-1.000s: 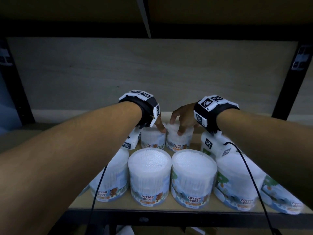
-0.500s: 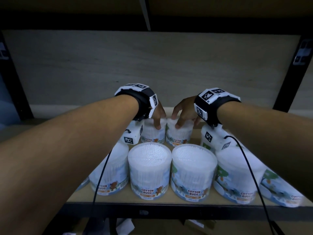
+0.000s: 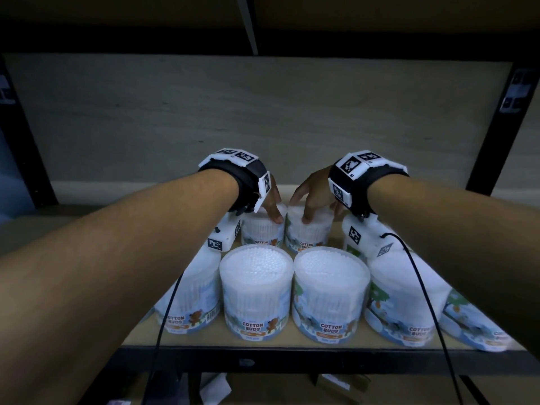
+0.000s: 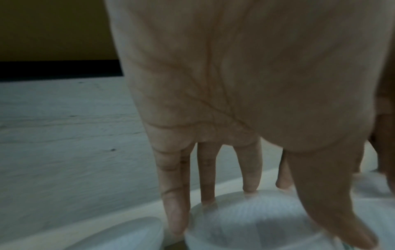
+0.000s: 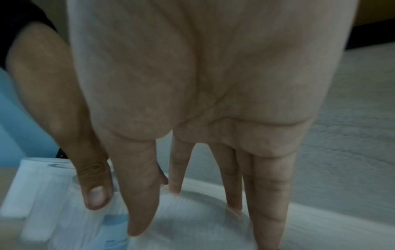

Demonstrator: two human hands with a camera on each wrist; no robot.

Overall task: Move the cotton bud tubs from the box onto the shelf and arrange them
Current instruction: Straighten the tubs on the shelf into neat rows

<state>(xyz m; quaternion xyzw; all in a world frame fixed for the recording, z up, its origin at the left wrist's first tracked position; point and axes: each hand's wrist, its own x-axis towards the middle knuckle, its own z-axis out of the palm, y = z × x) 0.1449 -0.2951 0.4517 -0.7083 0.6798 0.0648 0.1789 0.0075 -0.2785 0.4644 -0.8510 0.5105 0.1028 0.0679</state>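
Two small cotton bud tubs stand side by side in the back row of the shelf. My left hand grips the left tub from above, fingers behind its lid and thumb at the front. My right hand holds the right tub the same way. In the left wrist view the fingertips touch the far rim of the tub. The right wrist view has my right hand's fingertips on the rim of its tub. The box is out of view.
Several larger cotton bud tubs line the shelf's front edge, partly under my forearms. A pale back panel closes the shelf behind, with black uprights at the sides and another shelf overhead. Wrist cables hang over the front row.
Both hands stay on the two back tubs and have edged slightly farther back on the shelf. The head view has moved closer.
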